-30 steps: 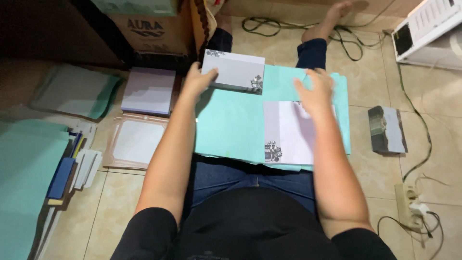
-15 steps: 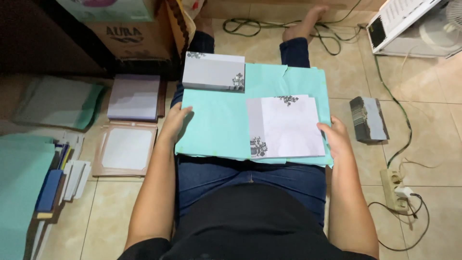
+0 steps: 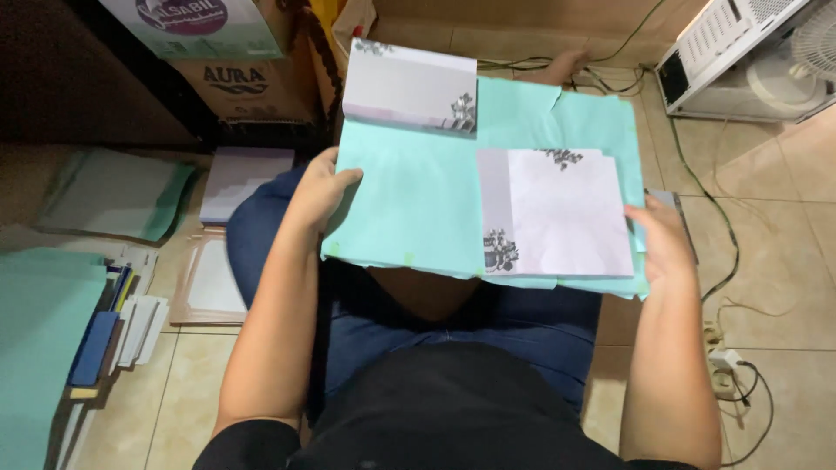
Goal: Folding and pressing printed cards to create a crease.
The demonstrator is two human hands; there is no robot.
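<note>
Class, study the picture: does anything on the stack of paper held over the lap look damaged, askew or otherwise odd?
Yes. The teal sheets have a torn, notched far edge near the middle, and their near edges are ragged and uneven. The white stack at the far left corner overhangs the teal edge. The left hand and right hand grip the sides.

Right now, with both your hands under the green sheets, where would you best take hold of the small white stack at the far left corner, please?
Probably by its two short ends, coming from above. The white card stack lies flat and thick-edged on the teal paper stack, its near long edge facing the left hand, so a hand spanning it end to end could likely lift it squarely.
</note>
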